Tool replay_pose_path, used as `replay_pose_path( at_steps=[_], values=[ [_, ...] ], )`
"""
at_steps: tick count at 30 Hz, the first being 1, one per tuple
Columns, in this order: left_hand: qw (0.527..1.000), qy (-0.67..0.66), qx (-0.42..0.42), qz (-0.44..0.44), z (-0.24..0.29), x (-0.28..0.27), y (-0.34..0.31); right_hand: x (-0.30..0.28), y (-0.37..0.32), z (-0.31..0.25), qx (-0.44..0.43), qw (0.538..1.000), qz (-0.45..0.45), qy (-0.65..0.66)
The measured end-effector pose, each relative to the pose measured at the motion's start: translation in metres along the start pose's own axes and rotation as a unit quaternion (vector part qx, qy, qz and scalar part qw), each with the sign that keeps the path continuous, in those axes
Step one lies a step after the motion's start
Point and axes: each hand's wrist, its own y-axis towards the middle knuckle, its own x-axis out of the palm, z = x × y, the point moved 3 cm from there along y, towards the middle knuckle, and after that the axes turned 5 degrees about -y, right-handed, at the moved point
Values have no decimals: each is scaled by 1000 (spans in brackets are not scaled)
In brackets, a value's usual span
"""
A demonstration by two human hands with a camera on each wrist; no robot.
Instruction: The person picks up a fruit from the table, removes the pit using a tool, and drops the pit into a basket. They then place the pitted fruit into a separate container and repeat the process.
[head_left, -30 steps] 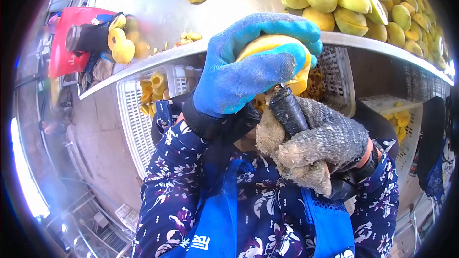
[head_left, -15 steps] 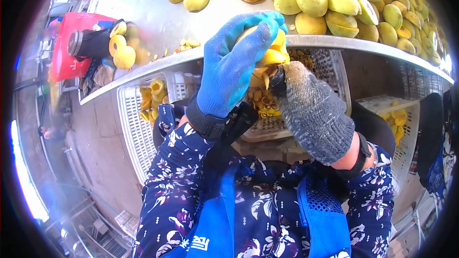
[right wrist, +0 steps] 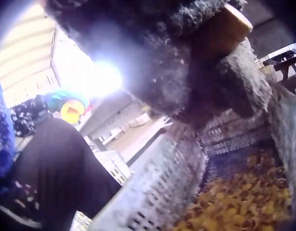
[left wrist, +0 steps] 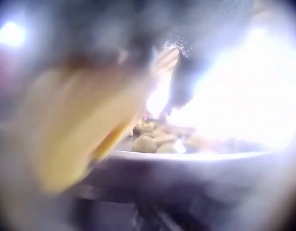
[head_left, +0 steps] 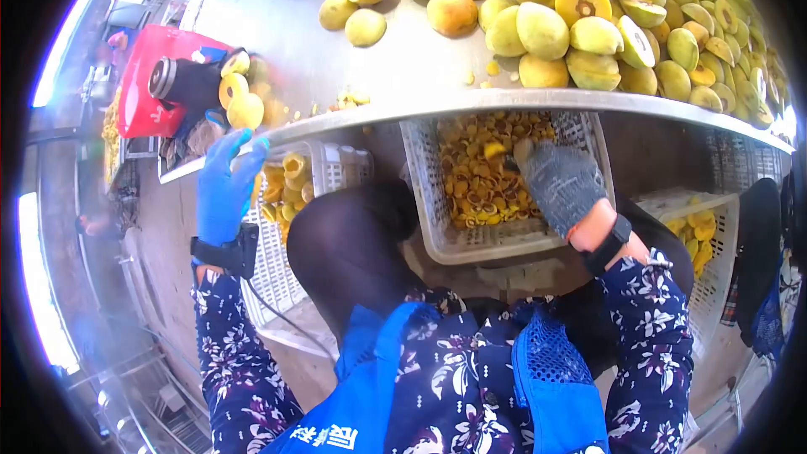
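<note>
My left hand (head_left: 220, 197), in a blue glove, is out at the left beside the white basket (head_left: 252, 265). It holds a scooped-out yellow mango half (right wrist: 72, 111), which shows blurred in the left wrist view. Hollowed mango halves (head_left: 294, 176) lie in that basket. My right hand (head_left: 561, 181), in a grey knit glove, is over the middle crate (head_left: 433, 227) and grips a short dark-handled tool (head_left: 510, 165), its blade mostly hidden. Close to the tool's tip is a bright yellow piece (head_left: 494, 150). Yellow and brown mango scraps (right wrist: 239, 207) cover the crate's bottom.
A metal table (head_left: 277, 50) with a raised rim spans the front. Mango halves (head_left: 542, 31) are heaped on its right side, with several more at the back. A red bag (head_left: 151, 76) and black flask (head_left: 181, 82) stand at its left. Another basket (head_left: 714, 261) with yellow fruit stands right.
The hands have parted. My left hand has carried the mango half from the middle to the left basket. My right hand has moved out over the middle crate with the tool.
</note>
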Motion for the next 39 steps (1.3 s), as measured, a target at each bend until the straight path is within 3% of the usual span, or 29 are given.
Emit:
replay_pose_path(
  at_steps=[1, 2, 4, 6, 8, 10, 14, 15, 18, 19, 20, 22, 24, 26, 28, 30, 32, 34, 36, 39],
  values=[
    [998, 13, 58, 2, 3, 3, 7, 0, 0, 1, 18, 998, -24, 64],
    [998, 15, 63, 9, 4, 3, 16, -3, 1, 4, 18, 989, -19, 144],
    [996, -87, 27, -20, 49, 28, 36, -9, 9, 12, 65, 981, -37, 177],
    [991, -95, 69, -61, 71, 56, 73, -10, 11, 17, 71, 979, -35, 189],
    [991, -19, 32, -126, 95, 81, 103, -6, 13, 25, 77, 977, -38, 198],
    [986, 26, 55, -158, 98, 102, 130, -10, 15, 30, 62, 979, 80, 178],
    [956, 164, 149, -192, 77, 146, 174, -21, 10, 22, 81, 978, -26, 191],
    [957, 162, 166, -172, 78, 149, 174, -26, 7, 24, 64, 975, 45, 209],
    [950, 178, 130, -220, 81, 153, 182, -19, 5, 24, 71, 981, 27, 181],
    [950, 178, 133, -221, 83, 154, 181, -25, 8, 23, 85, 975, -59, 194],
    [961, 140, 116, -207, 82, 152, 181, -27, 8, 23, 85, 976, -54, 192],
    [973, 106, 95, -184, 75, 145, 177, -41, 12, 22, 94, 922, 86, 367],
    [990, -16, 80, -118, 71, 137, 176, -51, 14, 26, 108, 892, 51, 435],
    [916, -358, -59, -172, 83, 125, 152, -58, 17, 23, 124, 832, 76, 535],
    [775, -589, -24, -231, 91, 123, 127, -60, 23, 15, 108, 826, 92, 546],
    [742, -633, -40, -215, 116, 125, 91, -66, 29, 8, 77, 825, 158, 537],
    [676, -696, -44, -239, 141, 125, 56, -68, 32, 5, 89, 821, 145, 546],
    [701, -673, -74, -224, 153, 133, 39, -68, 35, 4, 111, 825, 111, 543],
    [607, -757, -113, -216, 165, 145, 26, -72, 37, 1, 120, 822, 133, 541],
    [646, -736, -109, -170, 167, 163, 16, -67, 39, -2, 145, 831, 95, 528]
  ],
)
